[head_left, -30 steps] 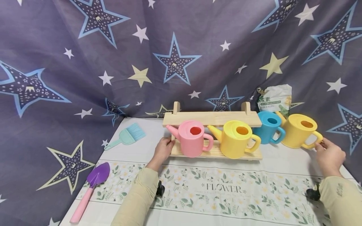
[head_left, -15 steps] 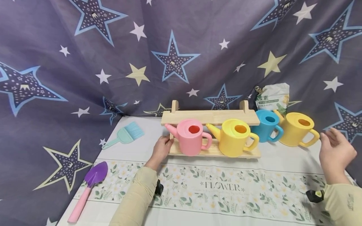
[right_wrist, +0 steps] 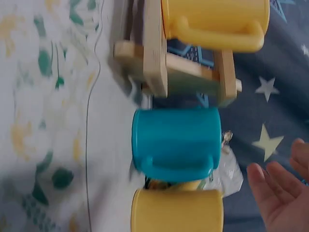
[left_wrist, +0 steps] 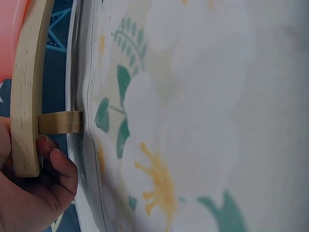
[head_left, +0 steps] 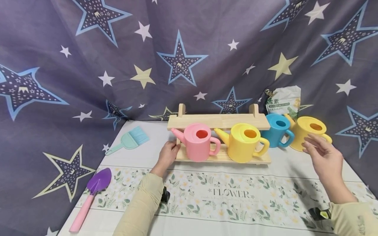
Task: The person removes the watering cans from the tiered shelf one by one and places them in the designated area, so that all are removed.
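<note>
My left hand (head_left: 167,155) grips the left end of a two-tier wooden shelf (head_left: 220,121); in the left wrist view its fingers curl around the end of the lower board (left_wrist: 25,96). On that board stand a pink watering can (head_left: 196,147) and a yellow watering can (head_left: 240,149), spouts to the left. Right of the shelf are a blue watering can (head_left: 273,135) and a second yellow watering can (head_left: 299,135) on the table. My right hand (head_left: 326,162), holding nothing, hovers before that second yellow can with relaxed fingers, hiding part of its body and handle.
A white bag with a metal clip (head_left: 287,98) stands behind the blue can. On the left lie a teal hand brush (head_left: 130,141) and a purple trowel with a pink handle (head_left: 98,181). A star-patterned curtain (head_left: 189,91) backs the table (head_left: 165,213).
My right hand has let go of the right yellow watering can's handle, drawn back to the right, then swung left in front of that can. My left hand stays on the shelf.
</note>
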A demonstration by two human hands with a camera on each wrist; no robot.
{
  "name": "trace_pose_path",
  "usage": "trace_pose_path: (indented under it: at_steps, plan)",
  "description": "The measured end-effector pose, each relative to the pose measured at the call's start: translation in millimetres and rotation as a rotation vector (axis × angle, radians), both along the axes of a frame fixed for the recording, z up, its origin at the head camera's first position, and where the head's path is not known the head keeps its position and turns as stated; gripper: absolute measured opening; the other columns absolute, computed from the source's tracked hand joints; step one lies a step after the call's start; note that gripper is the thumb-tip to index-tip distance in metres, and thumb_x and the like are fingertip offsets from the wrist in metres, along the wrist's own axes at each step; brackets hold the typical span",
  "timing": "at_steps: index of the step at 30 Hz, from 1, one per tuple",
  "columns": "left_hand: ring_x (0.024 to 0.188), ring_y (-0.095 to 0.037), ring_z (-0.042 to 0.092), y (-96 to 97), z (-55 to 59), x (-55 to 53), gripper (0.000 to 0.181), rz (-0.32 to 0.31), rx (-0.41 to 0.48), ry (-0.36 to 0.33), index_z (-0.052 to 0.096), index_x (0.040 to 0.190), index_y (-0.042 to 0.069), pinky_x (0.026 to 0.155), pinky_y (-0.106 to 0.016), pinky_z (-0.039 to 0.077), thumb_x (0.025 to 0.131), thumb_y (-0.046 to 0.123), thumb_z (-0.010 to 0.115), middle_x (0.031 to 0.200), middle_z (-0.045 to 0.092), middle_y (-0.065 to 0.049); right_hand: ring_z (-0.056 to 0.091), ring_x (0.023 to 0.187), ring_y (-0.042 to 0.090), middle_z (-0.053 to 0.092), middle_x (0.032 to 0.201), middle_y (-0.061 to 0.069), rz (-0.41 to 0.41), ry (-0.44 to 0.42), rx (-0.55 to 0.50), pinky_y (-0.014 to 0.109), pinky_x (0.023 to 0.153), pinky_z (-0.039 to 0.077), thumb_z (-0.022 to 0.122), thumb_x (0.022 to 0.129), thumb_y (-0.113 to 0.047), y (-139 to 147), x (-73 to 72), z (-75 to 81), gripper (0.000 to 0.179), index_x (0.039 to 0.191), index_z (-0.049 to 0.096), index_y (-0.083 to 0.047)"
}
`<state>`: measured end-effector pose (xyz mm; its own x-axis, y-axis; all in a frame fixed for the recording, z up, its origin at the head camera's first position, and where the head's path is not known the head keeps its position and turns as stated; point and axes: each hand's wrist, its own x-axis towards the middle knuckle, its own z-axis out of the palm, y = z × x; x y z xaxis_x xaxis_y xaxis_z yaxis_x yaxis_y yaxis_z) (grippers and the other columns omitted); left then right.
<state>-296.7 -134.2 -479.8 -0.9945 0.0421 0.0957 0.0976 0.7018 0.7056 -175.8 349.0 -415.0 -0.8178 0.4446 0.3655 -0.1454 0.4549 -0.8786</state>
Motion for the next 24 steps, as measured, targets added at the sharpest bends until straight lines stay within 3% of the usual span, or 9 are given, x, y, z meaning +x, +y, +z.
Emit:
trace_pose_path:
  at_steps: [5,11,24]
  plan:
    - [0.108,-0.034,0.056,0.0,1.1,-0.6,0.039,0.000,0.003,0.005,0.058,0.134,0.001,0.095,-0.050,0.044,0.101,0.022,0.052,0.118,0.059,-0.020,0.063,0.087,-0.010,0.064,0.107,-0.023,0.135,0.049,0.079,0.009,0.072,0.049,0.066,0.093,-0.008,-15.6,1.8,0.2,0.040,0.132,0.060,-0.002]
    - [0.109,-0.034,0.056,-0.5,0.7,0.8,0.039,0.000,0.003,-0.003,0.057,0.135,0.001,0.095,-0.050,0.044,0.101,0.021,0.052,0.119,0.059,-0.020,0.063,0.087,-0.010,0.063,0.115,-0.024,0.241,0.046,0.146,0.009,0.073,0.049,0.068,0.091,-0.007,-32.1,1.0,1.3,0.040,0.130,0.061,0.000]
    - [0.110,-0.035,0.056,-0.2,1.8,1.4,0.040,-0.007,0.004,0.016,0.056,0.136,0.002,0.095,-0.050,0.044,0.101,0.021,0.052,0.119,0.059,-0.021,0.061,0.089,-0.012,0.065,0.125,0.001,0.298,0.001,0.248,0.011,0.073,0.050,0.066,0.094,-0.013,-53.7,-4.9,-4.3,0.040,0.132,0.060,-0.003]
